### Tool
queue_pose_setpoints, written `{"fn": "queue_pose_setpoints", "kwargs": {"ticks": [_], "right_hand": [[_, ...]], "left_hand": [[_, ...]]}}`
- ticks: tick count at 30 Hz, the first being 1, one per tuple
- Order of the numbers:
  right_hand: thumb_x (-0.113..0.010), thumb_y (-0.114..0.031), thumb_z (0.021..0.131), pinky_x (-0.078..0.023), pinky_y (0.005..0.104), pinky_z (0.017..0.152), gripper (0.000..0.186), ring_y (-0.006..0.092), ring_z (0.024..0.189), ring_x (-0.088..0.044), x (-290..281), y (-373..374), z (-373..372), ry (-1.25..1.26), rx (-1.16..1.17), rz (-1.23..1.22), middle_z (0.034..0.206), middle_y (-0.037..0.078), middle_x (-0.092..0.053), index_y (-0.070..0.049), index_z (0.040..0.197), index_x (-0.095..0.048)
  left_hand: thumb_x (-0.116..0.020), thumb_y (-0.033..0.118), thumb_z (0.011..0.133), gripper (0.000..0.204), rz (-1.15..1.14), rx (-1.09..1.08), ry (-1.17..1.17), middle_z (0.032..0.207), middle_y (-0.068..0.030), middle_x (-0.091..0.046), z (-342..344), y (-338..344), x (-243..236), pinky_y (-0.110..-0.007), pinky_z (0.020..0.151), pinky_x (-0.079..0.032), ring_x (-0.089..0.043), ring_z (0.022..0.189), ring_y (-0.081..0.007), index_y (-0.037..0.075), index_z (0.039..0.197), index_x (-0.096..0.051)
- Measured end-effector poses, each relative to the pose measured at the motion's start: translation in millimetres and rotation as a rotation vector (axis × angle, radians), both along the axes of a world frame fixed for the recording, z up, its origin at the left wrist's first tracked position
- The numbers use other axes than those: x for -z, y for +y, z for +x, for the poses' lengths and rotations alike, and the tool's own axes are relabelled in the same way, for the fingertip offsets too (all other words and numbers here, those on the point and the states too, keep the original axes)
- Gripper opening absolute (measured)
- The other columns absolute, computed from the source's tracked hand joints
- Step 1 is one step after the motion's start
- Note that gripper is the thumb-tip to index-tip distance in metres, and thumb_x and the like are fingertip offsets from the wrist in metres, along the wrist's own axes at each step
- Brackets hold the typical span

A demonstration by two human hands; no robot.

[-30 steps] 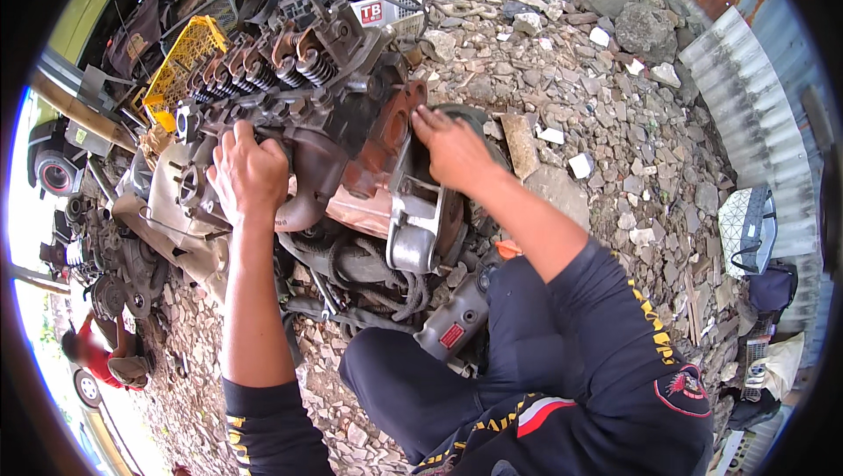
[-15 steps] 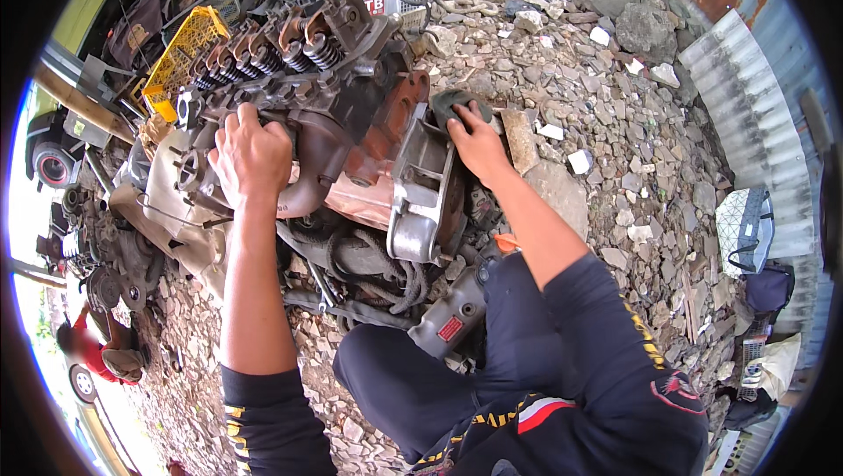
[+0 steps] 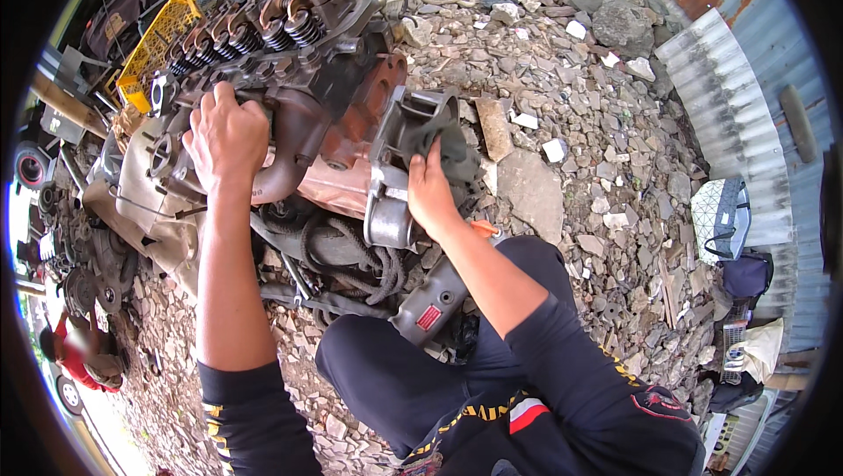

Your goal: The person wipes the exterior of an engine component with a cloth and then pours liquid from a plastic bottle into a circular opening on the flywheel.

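Note:
An engine has its valve springs and rockers (image 3: 255,32) exposed along the top. My left hand (image 3: 224,142) has curled fingers on the dark exhaust manifold (image 3: 294,120) below them. My right hand (image 3: 428,184) grips a dark greenish cloth (image 3: 448,144) against the right end of the engine, at a silver metal housing (image 3: 388,221) beside the rusty orange block face (image 3: 351,160). Below lie dark hoses (image 3: 325,252), a wrench (image 3: 294,274) and a grey metal cover with a red label (image 3: 413,309) near my knee.
A yellow crate (image 3: 149,63) stands behind the engine. Rubble (image 3: 615,212) covers the ground, with stones and a flat slab. A corrugated metal sheet wall (image 3: 738,107), bags (image 3: 716,217) and other items line the right. A person in red (image 3: 79,357) crouches at the left among engine parts.
My right hand moved from the rusty flange onto the cloth at the housing's right side, then came down and leftward with it. My left hand stayed on the manifold as the whole view shifted slightly.

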State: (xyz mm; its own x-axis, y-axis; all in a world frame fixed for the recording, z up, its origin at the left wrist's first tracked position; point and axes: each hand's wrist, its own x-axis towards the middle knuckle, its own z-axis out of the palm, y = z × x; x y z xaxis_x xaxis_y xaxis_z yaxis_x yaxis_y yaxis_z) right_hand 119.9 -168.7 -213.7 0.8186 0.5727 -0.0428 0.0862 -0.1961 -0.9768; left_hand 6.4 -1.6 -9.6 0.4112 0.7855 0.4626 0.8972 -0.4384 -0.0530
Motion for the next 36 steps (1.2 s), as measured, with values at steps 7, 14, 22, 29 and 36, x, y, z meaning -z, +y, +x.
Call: {"fn": "queue_pose_setpoints", "kwargs": {"ticks": [7, 14, 22, 29, 36], "right_hand": [[-0.033, -0.032, 0.106, -0.031, 0.0404, 0.114, 0.066, 0.0469, 0.138, -0.037, -8.3, 44.4, 48.7, 0.072, 0.200, 0.149, 0.149, 0.038, -0.034, 0.013, 0.151, -0.012], [-0.032, -0.030, 0.104, -0.017, 0.0360, 0.121, 0.069, 0.0337, 0.152, -0.012, -30.7, 56.8, 111.9, 0.434, 0.098, 0.106, 0.163, 0.027, -0.006, 0.003, 0.156, -0.002], [-0.039, -0.029, 0.106, -0.051, 0.0450, 0.079, 0.052, 0.0426, 0.088, -0.069, -23.2, -4.8, 36.3, -0.119, 0.005, -0.169, 0.089, 0.029, -0.069, 0.001, 0.148, -0.034], [-0.050, -0.029, 0.102, -0.043, 0.0502, 0.098, 0.032, 0.0382, 0.116, -0.060, -78.1, 1.5, 52.1, -0.706, -0.192, -0.099, 0.108, 0.017, -0.070, -0.005, 0.115, -0.067], [-0.029, -0.040, 0.102, -0.018, 0.0706, 0.114, 0.055, 0.0351, 0.149, -0.023, -77.0, -1.4, 58.6, -0.955, -0.666, -0.763, 0.151, 0.008, -0.045, -0.009, 0.139, -0.056]], "left_hand": [[-0.046, 0.027, 0.090, 0.035, -0.002, 0.000, 0.013, 0.120, -0.0163, -0.062, -1.1, 3.0, 1.5, -0.052, 0.099, -0.042, -0.057, 0.117, -0.0351, 0.005, 0.115, -0.058], [-0.047, 0.027, 0.090, 0.035, 0.002, -0.012, 0.002, 0.120, -0.0167, -0.062, -3.9, 1.2, -0.6, -0.051, 0.100, -0.040, -0.056, 0.117, -0.0348, 0.004, 0.114, -0.058], [-0.046, 0.027, 0.090, 0.038, -0.050, 0.007, -0.012, 0.123, -0.0174, -0.062, -4.3, 2.6, -2.9, -0.051, 0.102, -0.040, -0.056, 0.118, -0.0349, 0.005, 0.118, -0.058], [-0.045, 0.027, 0.090, 0.039, -0.055, 0.003, -0.019, 0.126, -0.0169, -0.061, -9.7, 3.5, -2.4, -0.051, 0.103, -0.039, -0.055, 0.122, -0.0348, 0.005, 0.120, -0.058], [-0.045, 0.028, 0.091, 0.039, -0.042, 0.021, -0.043, 0.126, -0.0164, -0.061, -8.8, 2.7, -0.4, -0.051, 0.104, -0.039, -0.055, 0.122, -0.0345, 0.005, 0.119, -0.059]]}}
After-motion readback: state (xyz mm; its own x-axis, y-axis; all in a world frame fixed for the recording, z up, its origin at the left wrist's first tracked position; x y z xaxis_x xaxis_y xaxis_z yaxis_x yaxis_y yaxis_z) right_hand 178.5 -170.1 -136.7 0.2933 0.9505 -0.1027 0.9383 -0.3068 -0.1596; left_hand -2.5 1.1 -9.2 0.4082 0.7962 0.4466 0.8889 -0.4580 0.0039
